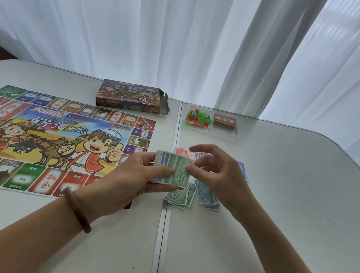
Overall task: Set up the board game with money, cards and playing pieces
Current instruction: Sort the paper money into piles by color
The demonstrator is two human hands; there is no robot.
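Board (58, 143) down flat, box (132, 97) open behind it, so done there, looks like. Sorting maybe half done: green pile (179, 197) and blue pile (208, 195) on the table (280, 191) right under the hands, red pile (183, 152) and purple pile (203, 155) just past them. Fat stack (163, 159) gripped in left hand (139, 176), hovering just above the green pile, top note (180, 169) pinched at its edge by right hand (217, 171). Pieces (196, 117) and cards (224, 120) not dealt with yet, both sitting in the tray (210, 135) further back, well apart from the hands
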